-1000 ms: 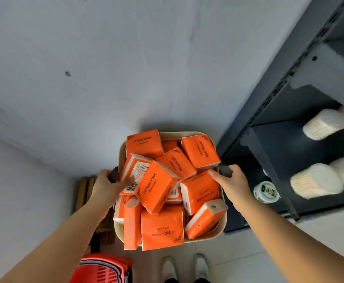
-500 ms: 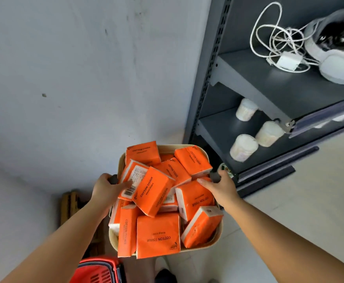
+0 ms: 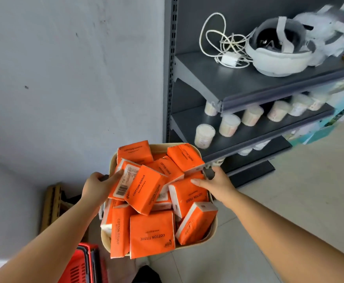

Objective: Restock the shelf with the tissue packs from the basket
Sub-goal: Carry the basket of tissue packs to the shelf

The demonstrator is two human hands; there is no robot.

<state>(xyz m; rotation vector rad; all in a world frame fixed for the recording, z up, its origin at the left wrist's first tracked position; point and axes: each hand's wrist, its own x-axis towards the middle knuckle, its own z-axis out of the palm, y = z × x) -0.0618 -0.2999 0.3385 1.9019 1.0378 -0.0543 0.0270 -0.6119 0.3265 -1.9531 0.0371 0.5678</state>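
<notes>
basket [image 3: 212, 234]: tan, smooth rounded-rectangle tub, thin wall; carried off the floor at centre frame, dark grips at left and right rim
packs [image 3: 151, 237]: bright orange glossy film, soft brick shape, white end faces; heaped loose above the rim, tilted every way; "COTTON TISSUE" in dark print, one shows a white barcode panel
left hand [image 3: 96, 185]: clenched on the left grip, thumb lying against the barcode pack
right hand [image 3: 218, 183]: clenched on the right grip [image 3: 207, 173], thumb stretched over a pack top
shelf [image 3: 254, 84]: dark grey painted steel, perforated upright, flat boards with a lipped front edge; far right of the basket, base close to its far right corner
upper board: white coiled cable [image 3: 221, 40] with a small white plug block, just beside a grey-white padded headset [image 3: 277, 56] with straps
middle board: row of squat round tubs [image 3: 204, 135], clear wall, pale cream fill, packed fibre ends up top
lower board: mostly hidden, contents unclear
right edge: blurred teal boxes, detail unreadable
wall [image 3: 65, 78]: pale grey, matte, scuffed
floor [image 3: 299, 180]: pale tiles, faint grout lines
near left: red plastic slotted crate [image 3: 81, 264]; yellowish wooden slats further left by the wall
</notes>
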